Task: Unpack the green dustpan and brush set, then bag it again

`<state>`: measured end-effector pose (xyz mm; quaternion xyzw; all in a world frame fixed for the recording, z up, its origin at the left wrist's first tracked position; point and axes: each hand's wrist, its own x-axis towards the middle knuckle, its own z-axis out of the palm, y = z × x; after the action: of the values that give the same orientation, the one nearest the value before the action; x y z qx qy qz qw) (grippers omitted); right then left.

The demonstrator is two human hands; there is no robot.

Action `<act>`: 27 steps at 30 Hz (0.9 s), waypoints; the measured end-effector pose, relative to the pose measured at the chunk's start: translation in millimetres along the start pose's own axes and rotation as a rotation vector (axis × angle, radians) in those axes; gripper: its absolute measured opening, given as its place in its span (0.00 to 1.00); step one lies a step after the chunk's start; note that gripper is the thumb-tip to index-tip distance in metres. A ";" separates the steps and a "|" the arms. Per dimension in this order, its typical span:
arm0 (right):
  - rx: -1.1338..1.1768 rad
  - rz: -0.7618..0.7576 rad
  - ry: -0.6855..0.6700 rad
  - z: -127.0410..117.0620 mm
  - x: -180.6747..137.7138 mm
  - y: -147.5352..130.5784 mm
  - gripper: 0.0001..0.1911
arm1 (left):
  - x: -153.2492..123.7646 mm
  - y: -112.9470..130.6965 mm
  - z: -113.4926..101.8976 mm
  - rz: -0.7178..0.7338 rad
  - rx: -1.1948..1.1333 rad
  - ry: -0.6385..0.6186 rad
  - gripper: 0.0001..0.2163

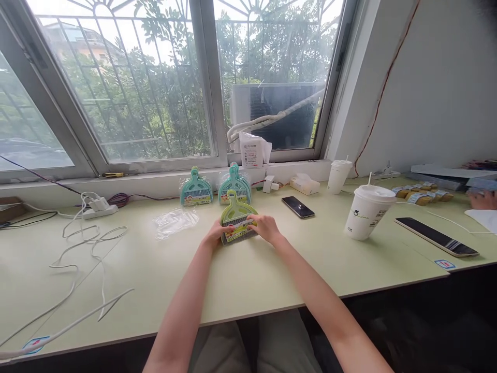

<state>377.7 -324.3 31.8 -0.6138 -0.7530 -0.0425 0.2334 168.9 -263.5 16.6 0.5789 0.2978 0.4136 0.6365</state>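
Upright on the table in front of me stands a yellow-green mini dustpan and brush set with a printed label across its front. My left hand grips its left edge, and my right hand has its fingers closed on the right side by the label. Two teal dustpan sets, a left one and a right one, lean near the wall behind it in clear wrapping. A crumpled clear plastic bag lies left of my hands.
Right of my hands are a phone, a tissue pack, two lidded cups and a larger dark-screened device. White cables sprawl over the table's left side. Another person's hand rests at the far right.
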 end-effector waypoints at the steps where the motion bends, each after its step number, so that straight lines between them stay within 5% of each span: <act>1: 0.030 -0.019 0.054 0.1 0.1 0.3 0.15 | 0.7 0.4 0.9 0.021 -0.004 0.019 0.26; 4: 0.175 0.037 0.331 3.9 1.8 -0.9 0.24 | 3.6 2.8 3.5 0.094 -0.047 0.101 0.28; 7: 0.537 0.323 0.524 15.6 4.2 -6.2 0.31 | 7.0 3.6 6.6 0.102 -0.137 0.220 0.29; 11: 1.248 0.423 0.223 33.3 5.6 -13.0 0.24 | 10.6 -0.5 17.0 0.092 -0.206 0.374 0.29; 14: 1.540 0.451 0.202 37.2 6.9 -12.8 0.18 | 11.8 -2.6 28.3 0.134 -0.210 0.349 0.30; 21: 1.799 0.457 0.197 35.8 16.1 -8.0 0.19 | 19.3 -3.2 24.8 0.189 -0.128 0.325 0.31; 27: 1.781 0.466 0.158 40.9 16.5 -6.9 0.12 | 22.7 -12.1 14.5 0.177 -0.106 0.281 0.32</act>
<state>356.7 -296.7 3.7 -0.3392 -0.3470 0.5588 0.6726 194.4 -250.7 9.2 0.5048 0.3095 0.5600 0.5795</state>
